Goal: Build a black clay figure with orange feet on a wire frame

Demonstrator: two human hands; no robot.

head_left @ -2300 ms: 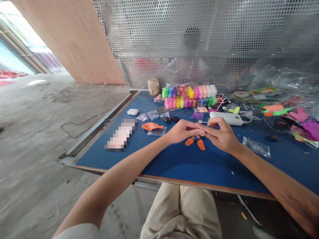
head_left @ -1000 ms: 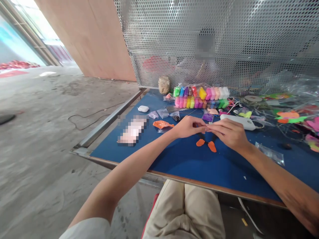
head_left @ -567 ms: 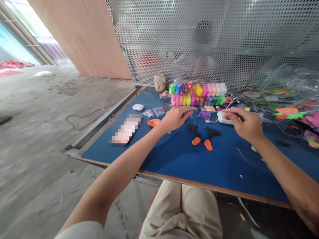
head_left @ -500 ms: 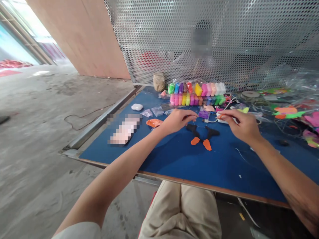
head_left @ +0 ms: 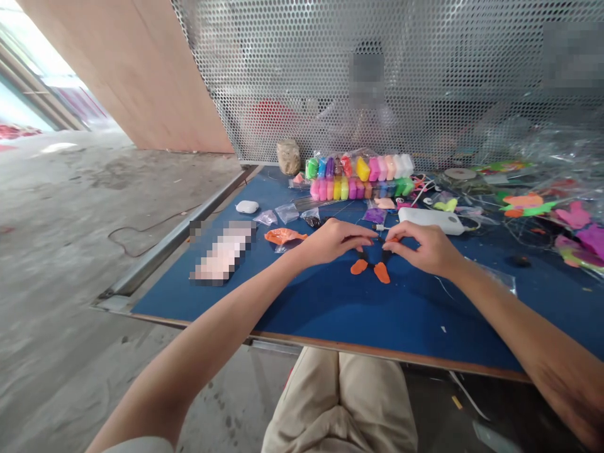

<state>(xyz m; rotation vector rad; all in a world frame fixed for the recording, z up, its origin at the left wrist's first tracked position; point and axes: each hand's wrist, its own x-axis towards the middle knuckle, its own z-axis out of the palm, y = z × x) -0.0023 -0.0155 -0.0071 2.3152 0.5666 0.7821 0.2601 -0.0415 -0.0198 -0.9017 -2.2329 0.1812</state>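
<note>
On the blue table in front of me lies a small black figure that looks like modelling clay, with two orange clay pieces point(head_left: 382, 273) at its near end. My right hand point(head_left: 425, 248) is at the figure's right side, thumb and fingers pinched around a small orange clay piece point(head_left: 394, 239). From the left, my left hand point(head_left: 333, 242) reaches over the figure with its fingers closed together. What it grips, if anything, is hidden. The fingertips of both hands nearly meet and cover much of the black part.
Behind the hands lie packs of coloured clay point(head_left: 358, 189) and a white power bank point(head_left: 430, 221) with a cable. An orange packet point(head_left: 284, 236) and a white earbud case point(head_left: 247, 206) sit left. Coloured clay shapes point(head_left: 523, 204) clutter the right. A perforated metal panel point(head_left: 302, 75) stands behind.
My right hand has moved left and down with the orange clay piece, uncovering the power bank. My hands are closer together, now over the black figure. The view has shifted slightly right.
</note>
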